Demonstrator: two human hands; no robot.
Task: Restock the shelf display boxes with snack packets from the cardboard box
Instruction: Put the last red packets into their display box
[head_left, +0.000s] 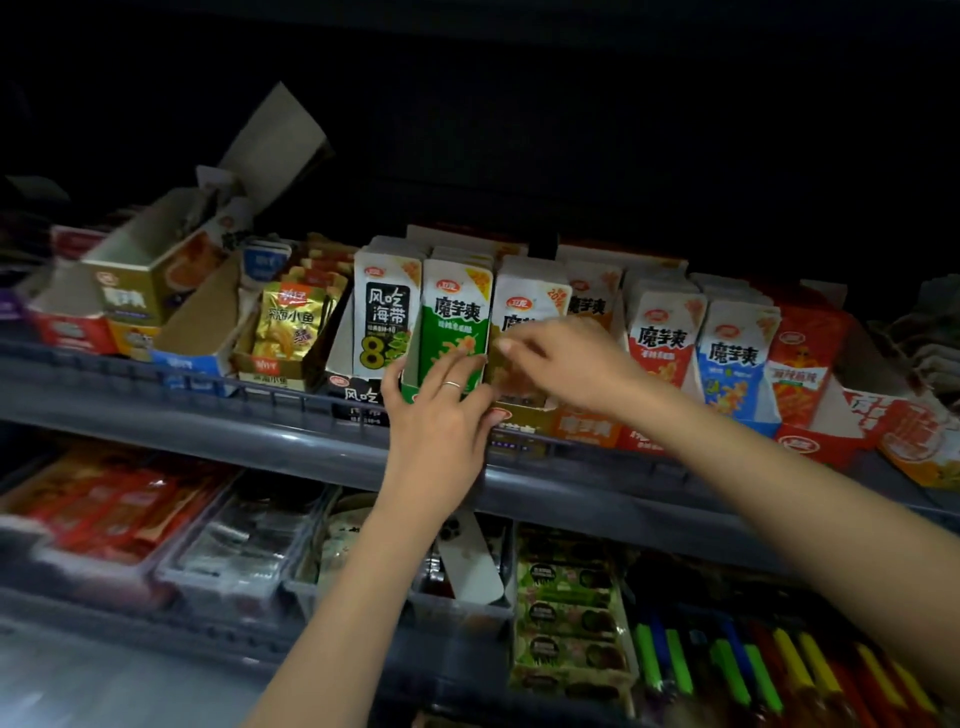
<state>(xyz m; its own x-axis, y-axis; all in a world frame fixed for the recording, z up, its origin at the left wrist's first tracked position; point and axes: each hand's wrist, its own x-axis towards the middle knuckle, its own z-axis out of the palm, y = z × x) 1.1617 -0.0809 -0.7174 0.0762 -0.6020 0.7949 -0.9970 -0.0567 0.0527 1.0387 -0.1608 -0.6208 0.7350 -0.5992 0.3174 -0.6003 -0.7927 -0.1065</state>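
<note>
The left hand (441, 410) is laid flat on the front of the green snack packets (454, 322). Its fingers are straight, and its thumb is at the side of the green display box (409, 392). The right hand (563, 361) is bent over the white-and-brown packet (524, 301) in the next display box (524, 413). The picture is blurred there, so it cannot be told whether that packet is held or only touched. The cardboard box is not seen.

Both display boxes are set at the front edge of the shelf (260, 431). If the packet is pushed in too hard, its box may be turned crooked and the packets behind may be squashed. If the packet is let go too soon, it may tip forward and be dropped onto the lower shelf (156, 618). The orange packets (592, 296) just beside the right hand may be knocked over by the arm.
</note>
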